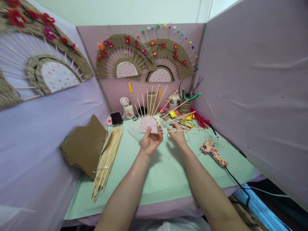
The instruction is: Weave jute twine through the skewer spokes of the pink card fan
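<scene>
My left hand [152, 141] is closed on the lower edge of a small half-round fan base [147, 124], white with pink dots. Thin wooden sticks [163, 98] spread from its curved edge, upward and to the right. Beside the base's right side, some twine [157, 122] shows among the sticks. My right hand [178, 136] is just right of the base, under the lower sticks, its fingers bent around thin twine; a loose loop of it hangs by the hand. The exact fingertip grip is too small to make out.
A bundle of sticks [108, 160] and brown cardboard [84, 144] lie left. A patterned glue gun [214, 153] with a black cord lies right. Behind are scissors [186, 124], a twine spool [152, 102], and a jar with green-handled pliers [185, 106]. Decorated fans [125, 41] hang behind.
</scene>
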The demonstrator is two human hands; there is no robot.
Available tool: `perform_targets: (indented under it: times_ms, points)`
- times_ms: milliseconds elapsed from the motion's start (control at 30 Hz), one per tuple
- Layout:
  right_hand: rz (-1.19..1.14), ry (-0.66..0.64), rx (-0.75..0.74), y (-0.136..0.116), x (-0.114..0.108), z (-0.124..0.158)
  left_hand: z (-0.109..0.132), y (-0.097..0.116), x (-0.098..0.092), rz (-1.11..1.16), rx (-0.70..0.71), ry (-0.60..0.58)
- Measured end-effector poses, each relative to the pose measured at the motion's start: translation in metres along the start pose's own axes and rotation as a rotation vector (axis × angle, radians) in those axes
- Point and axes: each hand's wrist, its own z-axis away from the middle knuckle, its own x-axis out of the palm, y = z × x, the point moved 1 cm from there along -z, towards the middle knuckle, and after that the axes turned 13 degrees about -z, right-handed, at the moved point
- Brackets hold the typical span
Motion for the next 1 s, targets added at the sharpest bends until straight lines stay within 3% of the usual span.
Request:
perform_targets:
  times_ms: [67, 133, 300, 400, 833, 1000]
  points:
    - [0.039, 0.086, -0.132, -0.012, -0.003, 0.005, 0.0, 0.0, 0.0, -0.023, 0.024, 0.023]
    - [-0.044, 0.052, -0.132, -0.021, -0.003, 0.01, 0.0, 0.0, 0.0, -0.047, 0.049, 0.042]
    - [-0.431, -0.24, 0.156, -0.025, 0.007, 0.024, -0.004, -0.002, -0.004, -0.045, 0.079, 0.035]
    - [-0.508, -0.316, 0.216, -0.024, 0.014, 0.028, -0.007, -0.003, -0.006, -0.073, 0.073, 0.09]
    - [-0.499, -0.28, 0.262, -0.027, 0.012, 0.025, -0.01, -0.011, -0.008, -0.067, 0.049, 0.086]
    - [-0.518, -0.326, 0.256, -0.026, 0.011, 0.025, -0.01, -0.01, -0.01, -0.056, 0.051, 0.098]
